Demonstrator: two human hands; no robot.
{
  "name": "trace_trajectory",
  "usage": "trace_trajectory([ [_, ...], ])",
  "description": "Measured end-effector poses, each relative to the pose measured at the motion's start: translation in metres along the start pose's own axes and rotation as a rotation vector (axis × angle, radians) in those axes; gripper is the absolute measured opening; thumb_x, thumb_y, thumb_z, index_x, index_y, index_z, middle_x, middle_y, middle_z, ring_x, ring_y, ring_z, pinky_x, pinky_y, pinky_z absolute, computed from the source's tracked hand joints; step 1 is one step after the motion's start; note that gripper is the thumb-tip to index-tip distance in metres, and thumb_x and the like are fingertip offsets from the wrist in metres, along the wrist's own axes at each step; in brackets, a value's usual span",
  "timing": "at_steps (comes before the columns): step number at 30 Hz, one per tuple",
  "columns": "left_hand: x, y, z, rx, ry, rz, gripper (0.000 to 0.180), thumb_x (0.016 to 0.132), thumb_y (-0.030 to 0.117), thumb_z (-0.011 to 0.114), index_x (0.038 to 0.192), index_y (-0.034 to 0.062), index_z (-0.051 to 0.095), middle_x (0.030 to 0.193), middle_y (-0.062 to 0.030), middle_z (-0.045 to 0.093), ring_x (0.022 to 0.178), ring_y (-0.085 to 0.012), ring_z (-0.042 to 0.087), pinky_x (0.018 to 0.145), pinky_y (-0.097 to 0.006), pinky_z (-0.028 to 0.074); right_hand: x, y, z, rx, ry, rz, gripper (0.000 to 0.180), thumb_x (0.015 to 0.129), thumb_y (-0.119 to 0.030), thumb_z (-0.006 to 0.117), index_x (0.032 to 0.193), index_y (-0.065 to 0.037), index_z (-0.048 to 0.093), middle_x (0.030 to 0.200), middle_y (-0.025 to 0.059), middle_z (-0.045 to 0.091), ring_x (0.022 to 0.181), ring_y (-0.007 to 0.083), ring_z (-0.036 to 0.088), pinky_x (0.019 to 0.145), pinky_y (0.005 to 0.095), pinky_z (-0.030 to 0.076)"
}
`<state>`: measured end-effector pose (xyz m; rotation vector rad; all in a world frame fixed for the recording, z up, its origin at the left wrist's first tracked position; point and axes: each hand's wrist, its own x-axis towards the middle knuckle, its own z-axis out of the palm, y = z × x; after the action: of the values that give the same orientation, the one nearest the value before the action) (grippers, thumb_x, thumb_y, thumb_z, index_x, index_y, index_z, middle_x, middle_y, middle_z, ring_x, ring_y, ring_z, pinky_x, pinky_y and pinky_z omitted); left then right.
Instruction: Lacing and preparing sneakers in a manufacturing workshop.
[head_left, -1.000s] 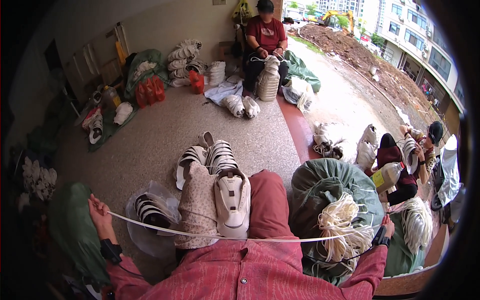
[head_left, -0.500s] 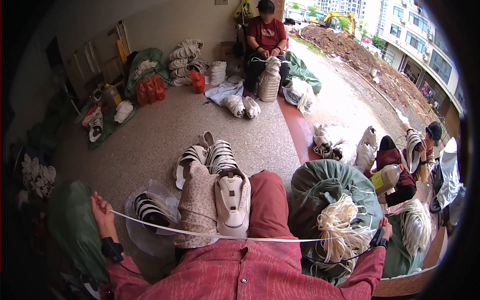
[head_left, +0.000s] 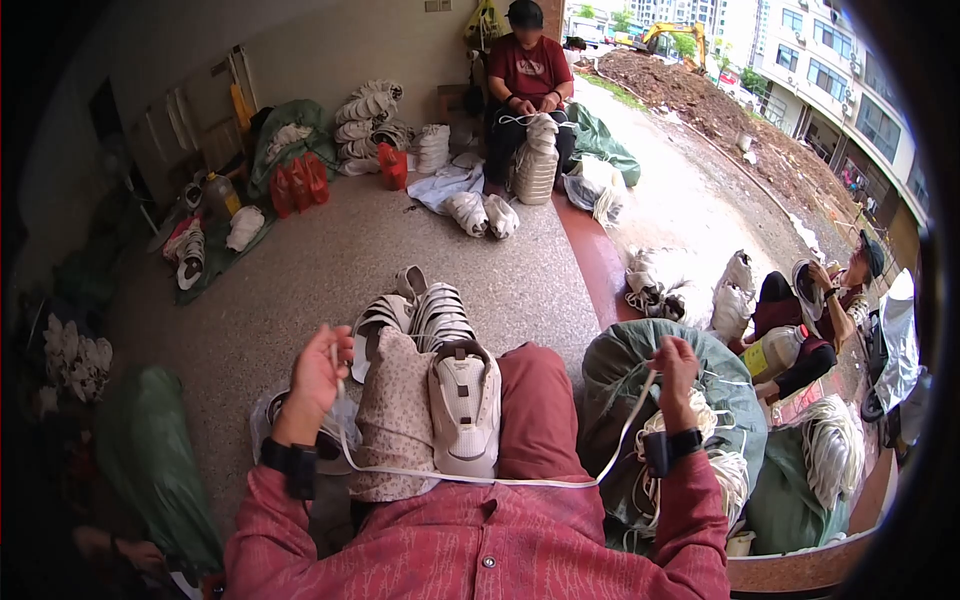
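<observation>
A flat white shoelace (head_left: 480,481) hangs slack in a wide U across my lap, one end in each hand. My left hand (head_left: 316,380) pinches its end, raised beside my cloth-covered knee. On the other side my right hand (head_left: 679,378) grips the opposite end between closed fingers, in front of the green sack. Between my thighs lies a beige-white unlaced shoe (head_left: 466,412), its tongue and eyelet rows facing up. Neither hand touches it. Past its far end sits a row of nested white shoes with dark insides (head_left: 440,312).
A green sack (head_left: 625,375) with a bundle of white laces stands at my right. Another green sack (head_left: 150,450) is at my left, near a clear plastic bag with shoes. Co-workers (head_left: 530,75) sit ahead and at right. Shoe stacks (head_left: 372,120) line the wall.
My hands have come up and inward from wide apart, and the lace has gone from nearly taut to slack. The co-worker at right has lowered a shoe.
</observation>
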<state>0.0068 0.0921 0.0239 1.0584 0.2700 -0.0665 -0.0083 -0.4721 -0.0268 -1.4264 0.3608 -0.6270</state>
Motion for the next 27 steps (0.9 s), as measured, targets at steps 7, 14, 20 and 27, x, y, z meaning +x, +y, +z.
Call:
trace_trajectory([
  [7, 0.031, -0.101, 0.081, 0.678, -0.067, 0.301, 0.043, 0.090, 0.025, 0.060, 0.123, -0.0020, 0.053, 0.118, -0.0123, 0.058, 0.109, -0.0188, 0.055, 0.088, -0.029, 0.045, -0.096, 0.013, 0.182, 0.094, -0.461, 0.113, 0.019, 0.093, -0.019, 0.059, 0.095, 0.000, 0.059, 0.081, 0.0036, 0.062, 0.071, 0.0109, 0.058, 0.068, 0.0254, 0.050],
  [14, 0.027, -0.158, 0.098, 1.048, 0.015, 0.702, 0.038, 0.092, 0.023, 0.053, 0.120, -0.0037, 0.051, 0.109, -0.0242, 0.058, 0.102, -0.0393, 0.055, 0.090, -0.042, 0.043, -0.135, 0.061, 0.235, -0.088, -0.512, 0.027, 0.023, 0.096, -0.021, 0.054, 0.101, 0.001, 0.058, 0.092, 0.0036, 0.061, 0.083, 0.0087, 0.051, 0.076, 0.0229, 0.043],
  [20, 0.029, -0.161, 0.095, 1.008, 0.080, 0.773, 0.033, 0.094, 0.020, 0.050, 0.117, -0.0040, 0.053, 0.105, -0.0245, 0.059, 0.098, -0.0393, 0.056, 0.087, -0.042, 0.044, -0.131, 0.070, 0.241, -0.157, -0.542, 0.013, 0.023, 0.096, -0.019, 0.053, 0.101, 0.003, 0.057, 0.094, 0.0073, 0.063, 0.086, 0.0122, 0.054, 0.079, 0.0258, 0.045],
  [27, 0.036, -0.167, 0.097, 0.932, 0.151, 0.792, 0.032, 0.094, 0.018, 0.050, 0.119, -0.0031, 0.054, 0.106, -0.0238, 0.060, 0.098, -0.0385, 0.058, 0.086, -0.042, 0.045, -0.120, 0.071, 0.255, -0.276, -0.562, -0.037, 0.026, 0.094, -0.023, 0.051, 0.100, 0.002, 0.056, 0.090, 0.0193, 0.064, 0.084, 0.0289, 0.062, 0.077, 0.0352, 0.046],
])
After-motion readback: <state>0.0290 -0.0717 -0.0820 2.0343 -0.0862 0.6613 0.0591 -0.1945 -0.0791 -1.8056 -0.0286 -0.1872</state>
